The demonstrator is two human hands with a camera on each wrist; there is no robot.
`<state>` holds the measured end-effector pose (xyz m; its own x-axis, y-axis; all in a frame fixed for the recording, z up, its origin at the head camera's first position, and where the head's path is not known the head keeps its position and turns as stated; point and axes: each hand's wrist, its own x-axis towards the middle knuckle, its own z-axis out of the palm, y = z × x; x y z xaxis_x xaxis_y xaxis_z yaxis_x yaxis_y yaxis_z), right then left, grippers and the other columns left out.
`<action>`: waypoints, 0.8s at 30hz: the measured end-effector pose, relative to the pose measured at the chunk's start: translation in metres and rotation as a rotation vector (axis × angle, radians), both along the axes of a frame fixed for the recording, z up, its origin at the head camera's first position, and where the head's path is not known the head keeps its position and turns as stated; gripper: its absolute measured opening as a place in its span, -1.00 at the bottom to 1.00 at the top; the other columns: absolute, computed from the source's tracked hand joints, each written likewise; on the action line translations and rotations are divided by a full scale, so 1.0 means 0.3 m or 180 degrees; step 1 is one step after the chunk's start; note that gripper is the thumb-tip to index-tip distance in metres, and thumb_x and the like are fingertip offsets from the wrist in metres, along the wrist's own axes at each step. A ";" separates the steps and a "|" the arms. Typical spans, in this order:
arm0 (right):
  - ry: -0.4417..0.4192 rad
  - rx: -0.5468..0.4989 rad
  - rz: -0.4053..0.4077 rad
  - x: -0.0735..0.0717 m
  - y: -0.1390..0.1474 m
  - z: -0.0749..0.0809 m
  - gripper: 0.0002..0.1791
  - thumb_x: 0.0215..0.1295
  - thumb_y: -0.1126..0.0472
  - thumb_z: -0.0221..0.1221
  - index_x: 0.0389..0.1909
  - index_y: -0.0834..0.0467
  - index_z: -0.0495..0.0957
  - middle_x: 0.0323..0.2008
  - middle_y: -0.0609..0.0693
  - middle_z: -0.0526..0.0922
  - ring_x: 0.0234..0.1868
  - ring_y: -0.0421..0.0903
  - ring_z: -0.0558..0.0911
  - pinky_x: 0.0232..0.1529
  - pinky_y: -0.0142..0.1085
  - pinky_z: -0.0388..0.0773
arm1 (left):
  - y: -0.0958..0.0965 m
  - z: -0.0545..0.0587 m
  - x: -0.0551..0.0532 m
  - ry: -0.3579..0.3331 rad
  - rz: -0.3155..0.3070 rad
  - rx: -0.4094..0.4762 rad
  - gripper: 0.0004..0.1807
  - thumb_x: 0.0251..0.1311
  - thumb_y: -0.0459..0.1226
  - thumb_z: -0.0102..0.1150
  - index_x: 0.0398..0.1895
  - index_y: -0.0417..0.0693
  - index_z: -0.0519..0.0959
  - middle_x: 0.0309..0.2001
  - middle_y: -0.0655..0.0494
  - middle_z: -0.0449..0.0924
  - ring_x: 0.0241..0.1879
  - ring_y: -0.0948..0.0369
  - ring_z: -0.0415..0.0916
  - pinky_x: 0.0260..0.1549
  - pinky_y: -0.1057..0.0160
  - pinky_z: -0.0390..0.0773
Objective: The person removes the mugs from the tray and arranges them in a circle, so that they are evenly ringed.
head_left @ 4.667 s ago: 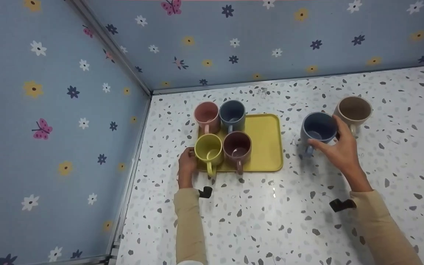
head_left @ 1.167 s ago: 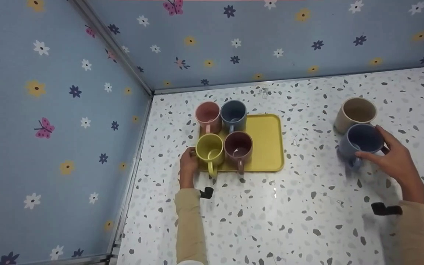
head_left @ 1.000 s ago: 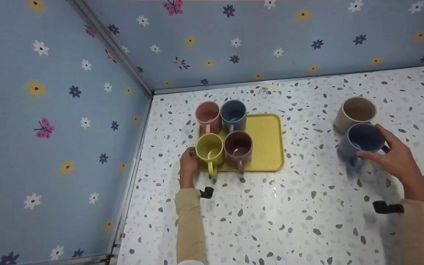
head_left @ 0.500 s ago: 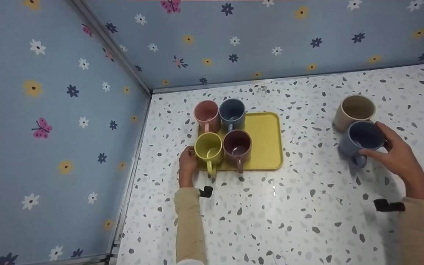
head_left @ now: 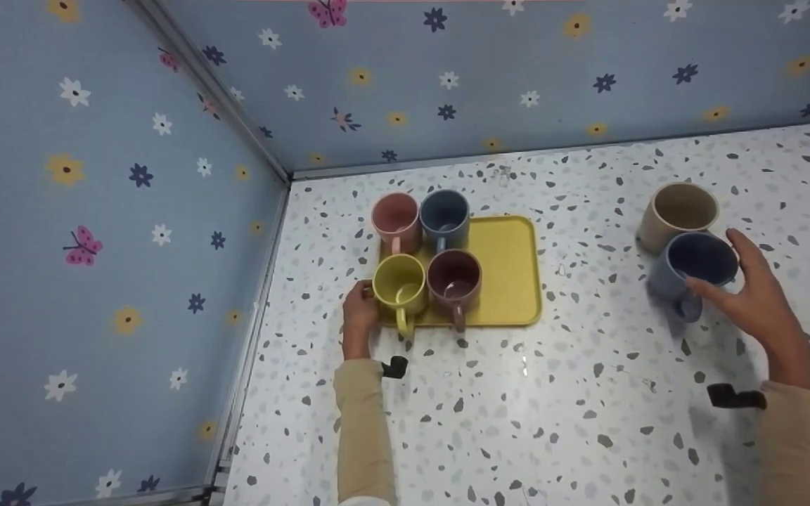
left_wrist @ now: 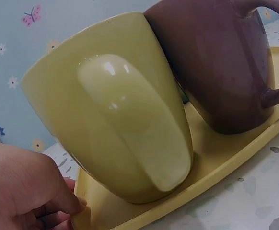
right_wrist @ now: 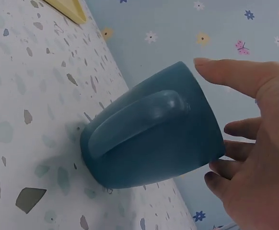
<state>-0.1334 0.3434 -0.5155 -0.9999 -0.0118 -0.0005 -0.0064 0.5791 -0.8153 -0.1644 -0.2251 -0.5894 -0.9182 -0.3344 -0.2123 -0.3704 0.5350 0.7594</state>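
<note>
In the head view, my left hand (head_left: 359, 313) pinches the left rim of a yellow tray (head_left: 507, 274), its thumb over the edge in the left wrist view. The yellow mug (left_wrist: 115, 110) stands right beside it. Also on the tray are a maroon mug (head_left: 454, 281), a pink mug (head_left: 398, 228) and a dark blue mug (head_left: 445, 218). My right hand (head_left: 760, 299) is spread around the rim of a blue mug (right_wrist: 154, 129) standing on the table. Its thumb is off the mug in the right wrist view; whether the other fingers touch it I cannot tell.
Just behind the blue mug stands a beige mug (head_left: 676, 218). The speckled white table (head_left: 553, 407) meets a flowered panel (head_left: 503, 77) at the back and another panel (head_left: 110, 281) on the left. The tray's right part is bare yellow.
The blue mug has gone right, from the beige mug's left to in front of it. Since half a second ago my right fingers have loosened from its rim. My left hand has stayed put.
</note>
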 end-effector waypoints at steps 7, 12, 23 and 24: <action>0.0425 0.0151 -0.0112 -0.006 -0.058 0.040 -0.02 0.08 0.12 0.28 0.44 0.02 -0.10 0.44 0.06 -0.12 0.42 0.01 -0.15 0.33 0.07 -0.26 | -0.001 -0.006 -0.001 0.0069 -0.0047 -0.0094 -0.64 0.11 -0.43 -0.13 -0.02 -0.19 0.51 -0.17 -0.13 0.59 -0.14 0.02 0.48 -0.11 0.11 0.43; 0.0697 0.0047 -0.0060 -0.013 -0.095 0.053 -0.06 0.06 0.22 0.29 0.42 -0.02 -0.02 0.41 0.09 -0.02 0.41 -0.04 -0.06 0.34 0.01 -0.20 | -0.002 -0.005 0.000 0.0086 -0.0054 -0.0092 -0.65 0.11 -0.43 -0.12 -0.03 -0.19 0.52 -0.15 -0.12 0.59 -0.10 0.02 0.48 -0.08 0.11 0.42; 0.1216 -0.0006 0.0167 -0.034 -0.202 0.077 -0.08 -0.03 0.41 0.31 0.38 0.07 0.11 0.34 0.09 0.14 0.34 -0.14 0.14 0.24 -0.55 0.03 | -0.002 -0.004 -0.001 0.0094 -0.0051 -0.0062 -0.63 0.09 -0.45 -0.11 -0.01 -0.20 0.50 -0.19 -0.14 0.58 -0.14 0.02 0.47 -0.10 0.11 0.43; 0.1278 -0.0002 0.0203 -0.038 -0.213 0.079 -0.07 -0.05 0.42 0.32 0.38 0.07 0.11 0.34 0.09 0.16 0.33 -0.16 0.15 0.24 -0.55 0.04 | -0.001 -0.003 -0.001 0.0088 -0.0047 -0.0051 -0.63 0.09 -0.45 -0.11 -0.02 -0.19 0.50 -0.19 -0.13 0.58 -0.14 0.02 0.47 -0.11 0.11 0.43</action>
<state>-0.1448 0.2795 -0.4918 -0.9179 -0.0739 0.3899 -0.3603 0.5668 -0.7409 -0.1646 -0.2254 -0.5904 -0.9285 -0.3240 -0.1816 -0.3415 0.5524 0.7604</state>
